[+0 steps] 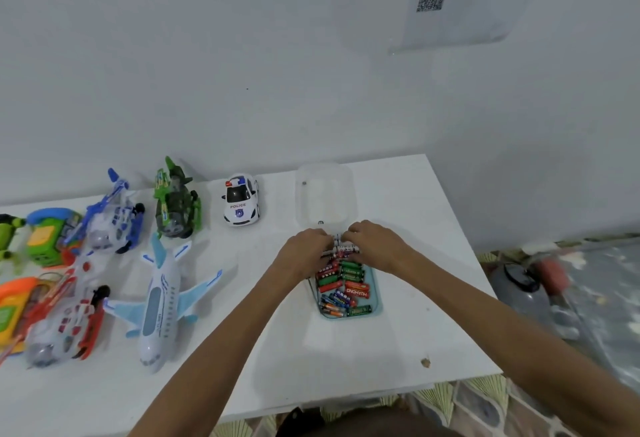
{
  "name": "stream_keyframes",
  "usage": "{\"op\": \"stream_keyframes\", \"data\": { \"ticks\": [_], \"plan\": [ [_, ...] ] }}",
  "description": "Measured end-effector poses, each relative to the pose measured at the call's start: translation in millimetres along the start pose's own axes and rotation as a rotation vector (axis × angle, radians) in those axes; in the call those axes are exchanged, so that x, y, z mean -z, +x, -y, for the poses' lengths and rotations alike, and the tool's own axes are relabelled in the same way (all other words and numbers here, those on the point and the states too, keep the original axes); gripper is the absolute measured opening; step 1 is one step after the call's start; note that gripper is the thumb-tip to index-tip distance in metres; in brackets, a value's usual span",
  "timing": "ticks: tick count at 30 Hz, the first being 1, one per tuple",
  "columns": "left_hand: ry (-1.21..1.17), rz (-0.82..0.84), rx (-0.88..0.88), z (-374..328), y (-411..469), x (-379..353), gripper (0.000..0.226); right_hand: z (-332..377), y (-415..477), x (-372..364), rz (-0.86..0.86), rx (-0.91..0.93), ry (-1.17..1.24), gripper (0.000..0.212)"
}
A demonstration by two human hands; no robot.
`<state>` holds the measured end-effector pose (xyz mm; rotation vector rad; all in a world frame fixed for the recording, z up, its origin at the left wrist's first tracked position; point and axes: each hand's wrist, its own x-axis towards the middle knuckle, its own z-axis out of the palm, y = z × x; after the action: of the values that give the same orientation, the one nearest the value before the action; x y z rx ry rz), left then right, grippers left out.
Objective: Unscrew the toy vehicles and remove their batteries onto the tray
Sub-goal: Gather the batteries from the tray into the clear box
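Hands (306,246) on batteries (346,248), far tray (378,301) edge

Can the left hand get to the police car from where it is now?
Probably yes: only bare table lies between the left hand and the police car, though it grips batteries.

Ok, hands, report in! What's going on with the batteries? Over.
Left hand and right hand both curled on white batteries at the far end of the tray. Coloured batteries piled in it. Clear tub just beyond the hands, nothing blocking.
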<state>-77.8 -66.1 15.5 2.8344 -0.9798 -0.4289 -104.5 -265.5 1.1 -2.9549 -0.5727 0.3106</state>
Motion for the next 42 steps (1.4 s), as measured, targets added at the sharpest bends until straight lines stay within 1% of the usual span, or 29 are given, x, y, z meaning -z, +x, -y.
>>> {"op": "stream_keyframes", "data": {
  "ticks": [4,8,13,15,17,21,24,28,32,34,36,38,40,42],
  "plan": [
    [0.121,0.015,-0.044,-5,3,0,0.028,1,1,3,0.02,0.026,-0.074,0.041],
    [0.256,-0.011,-0.086,-12,5,-4,0.034,5,2,6,0.035,0.082,-0.182,0.034],
    [0.385,-0.019,-0.147,-10,5,-3,0.028,3,4,2,-0.006,0.119,-0.28,0.02],
    [0.372,-0.018,-0.158,-7,6,-2,0.027,3,4,-1,-0.016,0.129,-0.307,0.019],
    [0.34,-0.016,-0.157,-4,10,-3,0.028,3,2,-2,-0.021,0.125,-0.311,0.023],
    [0.273,-0.046,-0.072,-12,10,-6,0.024,6,-1,-6,-0.038,0.123,-0.302,0.028],
    [0.285,-0.056,-0.049,-15,12,-6,0.02,3,-4,-11,-0.08,0.128,-0.302,0.023],
    [0.316,-0.064,-0.045,-10,14,-1,0.015,2,-4,-11,-0.09,0.145,-0.284,0.024],
    [0.351,-0.058,-0.031,-13,11,2,0.018,4,-2,-12,-0.089,0.155,-0.318,0.024],
    [0.325,-0.052,-0.014,-13,9,3,0.02,2,1,-13,-0.072,0.15,-0.311,0.028],
    [0.269,-0.048,0.005,-11,7,3,0.017,-4,0,-14,-0.079,0.132,-0.284,0.032],
    [0.207,-0.091,0.037,-5,4,6,0.017,-6,-3,-8,-0.132,0.106,-0.22,0.028],
    [0.04,-0.207,0.044,7,3,12,0.02,-7,-8,6,-0.258,0.037,-0.028,0.025],
    [-0.154,-0.318,0.045,18,5,26,0.024,-6,-8,22,-0.435,-0.018,0.17,0.026]
  ]
}}
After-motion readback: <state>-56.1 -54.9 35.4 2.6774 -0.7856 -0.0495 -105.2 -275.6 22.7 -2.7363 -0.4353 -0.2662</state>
